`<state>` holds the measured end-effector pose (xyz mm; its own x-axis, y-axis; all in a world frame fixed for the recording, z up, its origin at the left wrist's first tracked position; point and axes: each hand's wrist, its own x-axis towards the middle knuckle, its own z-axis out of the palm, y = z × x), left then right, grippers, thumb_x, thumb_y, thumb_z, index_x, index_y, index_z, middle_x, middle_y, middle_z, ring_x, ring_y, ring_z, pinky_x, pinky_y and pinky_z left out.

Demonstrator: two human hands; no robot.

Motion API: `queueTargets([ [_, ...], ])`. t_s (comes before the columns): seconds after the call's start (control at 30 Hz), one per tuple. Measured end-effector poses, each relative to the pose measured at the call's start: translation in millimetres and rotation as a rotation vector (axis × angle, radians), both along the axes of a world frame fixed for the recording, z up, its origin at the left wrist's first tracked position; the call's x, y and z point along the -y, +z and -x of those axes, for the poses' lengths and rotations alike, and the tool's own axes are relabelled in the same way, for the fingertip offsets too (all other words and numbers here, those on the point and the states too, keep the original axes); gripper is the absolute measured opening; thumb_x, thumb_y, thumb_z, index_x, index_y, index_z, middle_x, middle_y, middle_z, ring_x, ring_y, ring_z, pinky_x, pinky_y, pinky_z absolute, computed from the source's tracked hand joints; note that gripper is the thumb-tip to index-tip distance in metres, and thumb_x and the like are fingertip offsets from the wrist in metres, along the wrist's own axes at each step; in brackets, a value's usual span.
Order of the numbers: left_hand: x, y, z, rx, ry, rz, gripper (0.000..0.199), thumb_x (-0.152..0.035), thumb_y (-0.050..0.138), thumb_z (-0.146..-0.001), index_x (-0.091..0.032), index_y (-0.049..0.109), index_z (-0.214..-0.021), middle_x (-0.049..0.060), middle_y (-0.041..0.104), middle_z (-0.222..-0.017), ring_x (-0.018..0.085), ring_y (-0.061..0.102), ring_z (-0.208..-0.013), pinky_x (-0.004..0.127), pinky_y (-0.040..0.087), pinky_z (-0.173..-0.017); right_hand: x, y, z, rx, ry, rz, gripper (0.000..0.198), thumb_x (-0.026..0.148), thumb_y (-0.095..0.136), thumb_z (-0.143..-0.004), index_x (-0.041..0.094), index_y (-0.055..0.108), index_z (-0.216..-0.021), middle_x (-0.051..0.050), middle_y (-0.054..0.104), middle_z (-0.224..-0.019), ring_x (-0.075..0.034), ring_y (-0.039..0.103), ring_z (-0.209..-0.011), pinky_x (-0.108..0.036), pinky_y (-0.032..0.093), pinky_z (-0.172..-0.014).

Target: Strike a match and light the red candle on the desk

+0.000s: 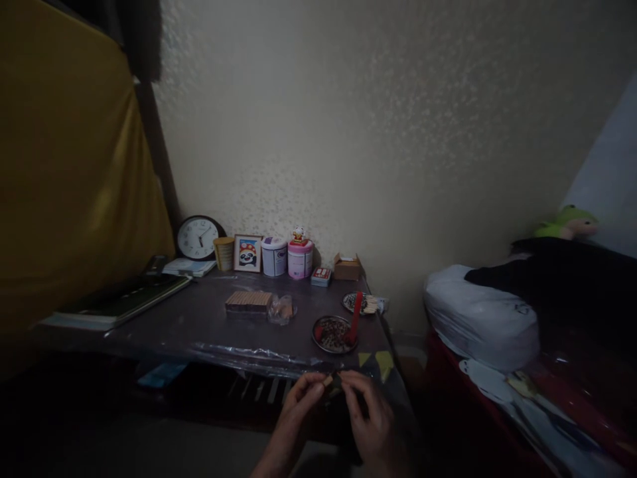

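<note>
At the table's front edge my left hand (298,403) and my right hand (367,415) are close together, both with fingers pinched. Between the fingertips of my left hand is a small tan piece (328,380). My right fingertips close at its darker end; dim light blurs the detail there. Just beyond the hands lies a round metal dish (315,343) of small dark and pale bits, with a red spoon (355,318) standing in it. Yellow scraps (383,365) rest by the table edge, to the right of the dish.
A row of tan-topped pieces (249,301) and a clear plastic bag (282,311) lie mid-table. A second dish (351,303) holds pale sticks. Along the wall stand a clock (198,238), a cup, a framed picture, tubs and an open cardboard box (347,267). Bags (478,312) sit right.
</note>
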<state>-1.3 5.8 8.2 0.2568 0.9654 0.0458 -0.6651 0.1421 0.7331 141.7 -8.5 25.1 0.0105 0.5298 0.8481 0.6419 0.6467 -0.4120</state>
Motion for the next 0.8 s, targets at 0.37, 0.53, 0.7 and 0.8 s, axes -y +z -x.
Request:
queueTargets([
  [0.37,0.3,0.4,-2.6,0.006,0.028,-0.031,0.012,-0.024,0.066,-0.075,-0.017,0.064,-0.085,0.004,0.069,-0.086,0.015,0.06,-0.083,0.025,0.041,-0.074,1.3,9.5,0.8,0.001,-0.033,-0.054,0.012,0.015,0.05,-0.087,0.022,0.059,-0.09,-0.004,0.069,-0.083,-0.015,0.067,-0.08,-0.025,0.055,-0.071],
  [0.53,0.2,0.3,-3.5,0.04,0.041,-0.006,0.014,-0.023,0.068,-0.073,-0.017,0.064,-0.085,0.004,0.07,-0.085,0.015,0.06,-0.082,0.026,0.042,-0.078,2.8,10.2,-2.4,0.036,0.019,-0.056,0.017,0.014,0.053,-0.084,0.025,0.061,-0.095,-0.004,0.071,-0.087,-0.016,0.067,-0.081,-0.029,0.055,-0.072],
  [0.7,2.3,1.6,-1.3,0.015,0.038,0.001,0.014,-0.025,0.068,-0.073,-0.018,0.064,-0.085,0.002,0.069,-0.08,0.013,0.059,-0.075,0.023,0.042,-0.069,-16.7,2.9,-12.2,-0.056,-0.112,0.039,0.015,0.023,0.048,-0.087,0.022,0.063,-0.084,-0.005,0.07,-0.078,-0.017,0.066,-0.074,-0.029,0.054,-0.068],
  [0.8,3.5,4.4,-0.4,0.004,0.025,0.003,0.013,-0.026,0.067,-0.074,-0.018,0.065,-0.084,0.003,0.069,-0.082,0.014,0.06,-0.077,0.024,0.042,-0.07,-18.1,5.5,-15.5,-0.132,-0.135,0.048,0.013,0.025,0.049,-0.087,0.021,0.061,-0.083,-0.004,0.07,-0.078,-0.016,0.066,-0.074,-0.027,0.054,-0.069],
])
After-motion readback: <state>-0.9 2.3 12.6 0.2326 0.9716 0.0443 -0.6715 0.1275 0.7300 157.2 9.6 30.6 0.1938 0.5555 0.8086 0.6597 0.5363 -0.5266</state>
